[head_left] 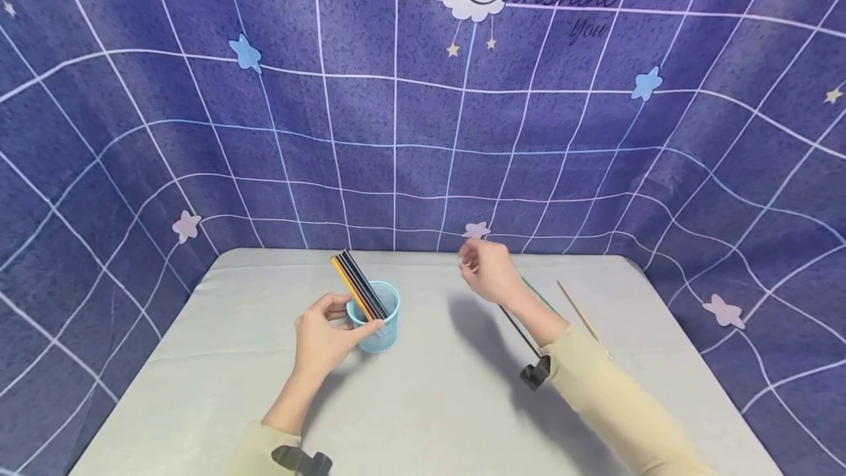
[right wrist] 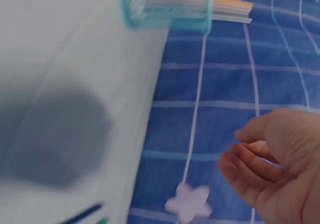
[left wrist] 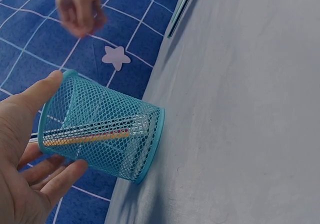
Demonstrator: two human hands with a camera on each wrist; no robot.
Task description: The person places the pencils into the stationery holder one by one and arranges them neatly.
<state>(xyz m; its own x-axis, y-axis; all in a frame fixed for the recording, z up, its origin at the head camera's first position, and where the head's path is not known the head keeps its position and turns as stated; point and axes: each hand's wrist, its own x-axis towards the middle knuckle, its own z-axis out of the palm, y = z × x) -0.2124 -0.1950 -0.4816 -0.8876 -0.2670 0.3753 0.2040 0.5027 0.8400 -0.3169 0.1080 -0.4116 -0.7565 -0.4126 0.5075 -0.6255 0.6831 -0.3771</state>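
Observation:
My left hand (head_left: 320, 340) grips a light blue mesh pencil cup (head_left: 382, 338), thumb at the rim and fingers on the opposite side. Several pencils (head_left: 357, 285), orange, dark red and dark ones, lean together in the cup toward the left. In the left wrist view the cup (left wrist: 102, 102) shows the pencil ends through its mesh. My right hand (head_left: 489, 270) is raised over the table to the right of the cup, fingers loosely curled and holding nothing. Below it lie a dark pencil (head_left: 521, 331) and a green pencil (head_left: 540, 295), partly hidden by the forearm.
Farther right a tan pencil (head_left: 577, 307) lies on the pale tablecloth (head_left: 423, 410). A blue grid-patterned curtain (head_left: 423, 116) with stars hangs behind the table and along both sides.

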